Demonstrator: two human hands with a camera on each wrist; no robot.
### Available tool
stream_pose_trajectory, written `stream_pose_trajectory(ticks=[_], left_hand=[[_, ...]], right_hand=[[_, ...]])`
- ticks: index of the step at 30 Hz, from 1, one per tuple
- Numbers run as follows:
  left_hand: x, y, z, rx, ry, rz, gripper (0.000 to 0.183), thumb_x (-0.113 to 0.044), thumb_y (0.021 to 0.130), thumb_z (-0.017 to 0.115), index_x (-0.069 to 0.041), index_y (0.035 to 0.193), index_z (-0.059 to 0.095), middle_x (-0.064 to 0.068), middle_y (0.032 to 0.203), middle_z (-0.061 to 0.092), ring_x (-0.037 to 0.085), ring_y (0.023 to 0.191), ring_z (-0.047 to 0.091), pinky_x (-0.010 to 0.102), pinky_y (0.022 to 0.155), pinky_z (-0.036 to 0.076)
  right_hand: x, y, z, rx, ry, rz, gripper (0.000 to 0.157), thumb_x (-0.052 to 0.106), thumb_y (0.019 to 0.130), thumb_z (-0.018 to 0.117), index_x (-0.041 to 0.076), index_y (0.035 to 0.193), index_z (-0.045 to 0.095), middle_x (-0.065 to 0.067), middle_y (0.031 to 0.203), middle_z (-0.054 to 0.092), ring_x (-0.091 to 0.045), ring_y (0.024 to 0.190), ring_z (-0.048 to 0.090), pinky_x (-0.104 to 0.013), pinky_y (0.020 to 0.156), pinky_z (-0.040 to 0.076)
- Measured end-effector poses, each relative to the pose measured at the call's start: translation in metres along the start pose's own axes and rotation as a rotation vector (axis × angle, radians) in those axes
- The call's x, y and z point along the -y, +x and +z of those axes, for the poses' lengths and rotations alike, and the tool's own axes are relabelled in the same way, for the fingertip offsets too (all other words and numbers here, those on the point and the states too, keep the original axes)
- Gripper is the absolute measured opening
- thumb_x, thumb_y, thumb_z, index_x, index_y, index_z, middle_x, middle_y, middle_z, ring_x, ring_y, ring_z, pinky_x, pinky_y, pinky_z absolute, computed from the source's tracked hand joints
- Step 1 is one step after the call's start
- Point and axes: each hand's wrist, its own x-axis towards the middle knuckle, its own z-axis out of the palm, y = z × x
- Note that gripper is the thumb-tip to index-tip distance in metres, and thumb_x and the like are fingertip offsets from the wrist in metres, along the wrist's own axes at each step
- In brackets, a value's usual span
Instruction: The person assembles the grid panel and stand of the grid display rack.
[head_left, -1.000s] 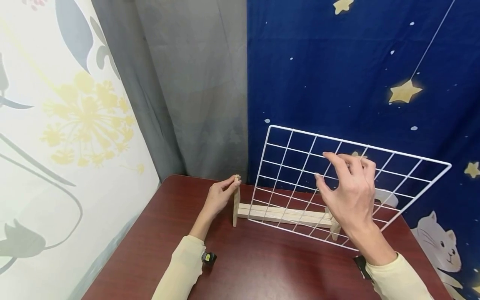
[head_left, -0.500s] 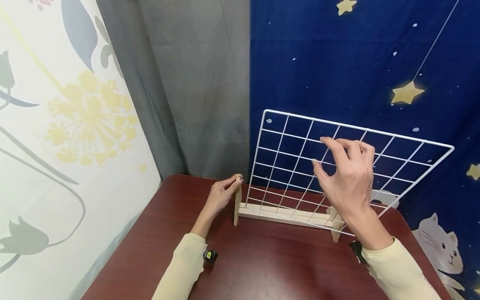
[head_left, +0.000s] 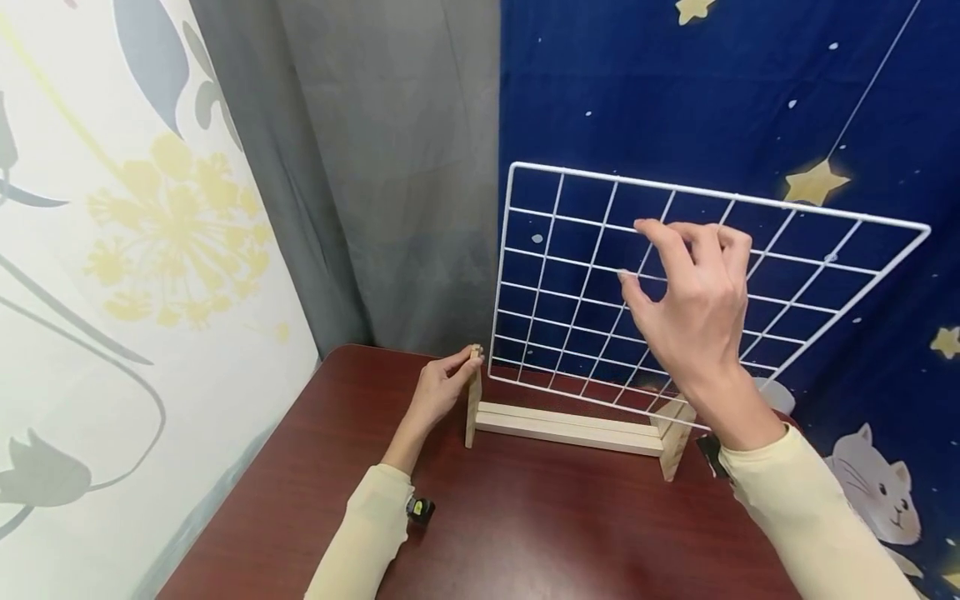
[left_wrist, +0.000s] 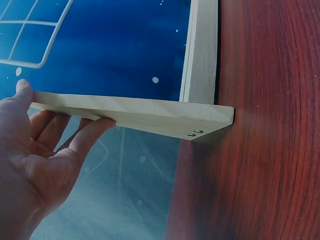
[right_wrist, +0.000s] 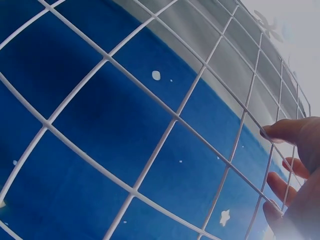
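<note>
Currently raised: a white wire grid (head_left: 591, 266), held in the air above the far part of the desk (head_left: 555, 533), its top edge sloping down toward the right in the head view.

Right hand (head_left: 701, 292): fingers curved and gripping the grid near its middle, thumb and index tip apart (which wire they press on, I cannot tell).

Left hand (head_left: 441, 387): fingers pinching the top end of the left upright (head_left: 472, 412), thumb against one side and the other fingers on the opposite face.

Wooden stand (head_left: 562, 429): upright on the desk near its far edge, a pale crossbar low between two end pieces; the left upright is nearer the far left corner, the right upright (head_left: 677, 450) toward the far right corner.

Grid to stand: the grid's lower left corner is just beside the left upright's top, and its bottom wire is above the crossbar.

Metal fittings (left_wrist: 198, 131): two, low on the left upright's outer face.

Backdrop: a grey curtain (head_left: 397, 167) and a starry blue curtain (head_left: 585, 67) beyond the desk's far edge.
</note>
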Motion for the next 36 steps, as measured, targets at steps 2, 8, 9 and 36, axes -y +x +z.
stream_pose_trajectory(ticks=[2, 8, 9, 36], left_hand=[[0.000, -0.001, -0.001, -0.005, -0.007, -0.011, 0.052, -0.048, 0.098, 0.074, -0.019, 0.142, 0.068, 0.007, 0.144, 0.068, 0.027, 0.138, 0.062, 0.051, 0.118, 0.048], [-0.002, -0.001, 0.001, -0.002, -0.024, -0.019, 0.054, -0.052, 0.098, 0.073, -0.022, 0.142, 0.068, 0.005, 0.144, 0.068, 0.026, 0.138, 0.063, 0.049, 0.118, 0.048], [-0.002, -0.001, 0.001, -0.002, -0.023, -0.018, 0.054, -0.053, 0.098, 0.073, -0.022, 0.142, 0.068, 0.005, 0.144, 0.068, 0.025, 0.138, 0.063, 0.049, 0.118, 0.048], [0.002, -0.003, 0.012, -0.031, -0.008, 0.004, 0.049, -0.046, 0.098, 0.075, -0.023, 0.141, 0.069, 0.005, 0.141, 0.070, 0.026, 0.134, 0.066, 0.050, 0.115, 0.051]], right_hand=[[0.002, 0.007, 0.002, -0.002, -0.005, -0.004, 0.050, 0.016, 0.082, 0.086, 0.012, 0.130, 0.072, -0.024, 0.116, 0.070, -0.052, 0.114, 0.051, -0.059, 0.099, 0.040], [0.003, 0.022, 0.005, -0.015, -0.003, 0.008, 0.051, 0.017, 0.083, 0.087, 0.013, 0.131, 0.072, -0.024, 0.116, 0.070, -0.051, 0.116, 0.050, -0.059, 0.099, 0.040], [0.003, 0.024, 0.006, -0.014, -0.004, 0.009, 0.051, 0.017, 0.083, 0.087, 0.013, 0.132, 0.072, -0.024, 0.116, 0.070, -0.051, 0.116, 0.050, -0.059, 0.099, 0.040], [0.001, 0.029, 0.022, -0.007, -0.003, -0.012, 0.050, 0.014, 0.084, 0.086, 0.011, 0.131, 0.072, -0.022, 0.114, 0.070, -0.049, 0.115, 0.051, -0.056, 0.101, 0.040]])
